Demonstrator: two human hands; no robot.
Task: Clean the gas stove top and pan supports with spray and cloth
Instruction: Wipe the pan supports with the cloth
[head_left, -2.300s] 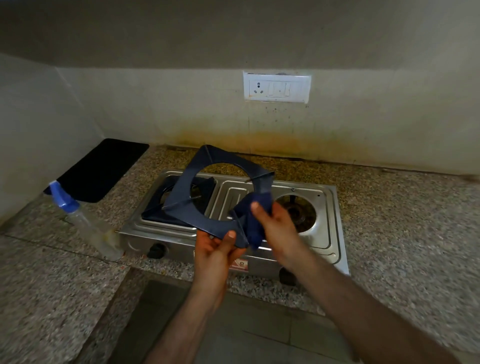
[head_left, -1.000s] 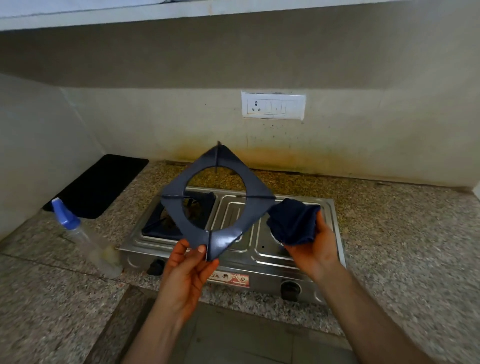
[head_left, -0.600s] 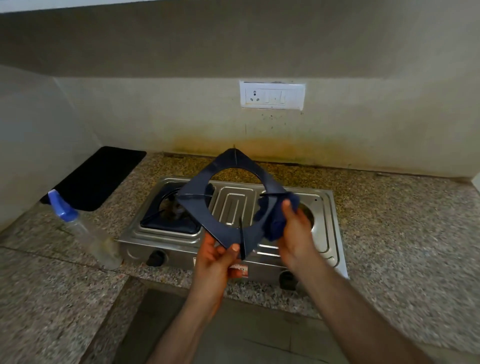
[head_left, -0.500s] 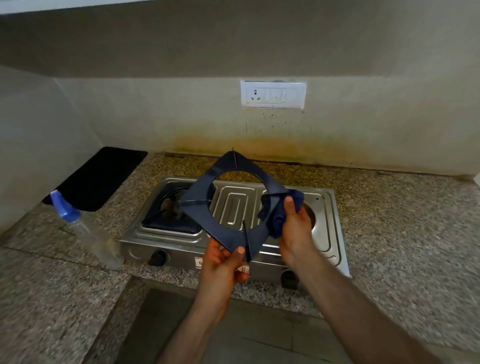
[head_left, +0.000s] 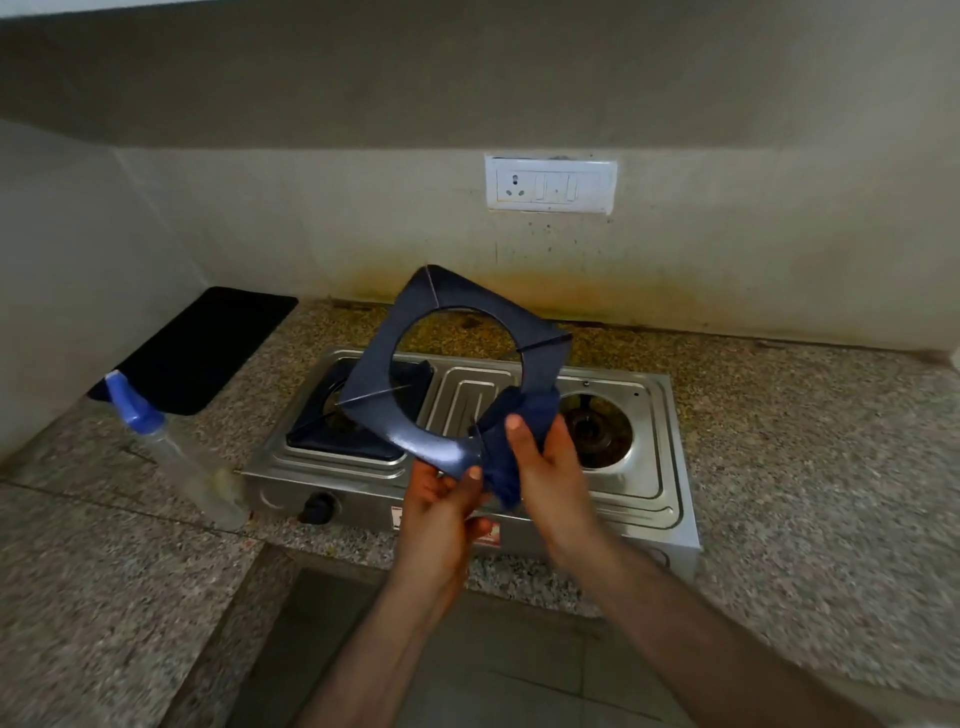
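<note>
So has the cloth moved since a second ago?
Yes. The cloth went from over the stove's right burner leftward onto the pan support.

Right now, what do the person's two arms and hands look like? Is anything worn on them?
Both forearms are bare as far as the frame shows; no sleeve reaches into view. The left hand and the right hand wear no gloves. I see no ring, watch or bracelet on either wrist or on the visible fingers. The fingernails look short. The right hand and its forearm are a little blurred, so small details are uncertain.
</note>
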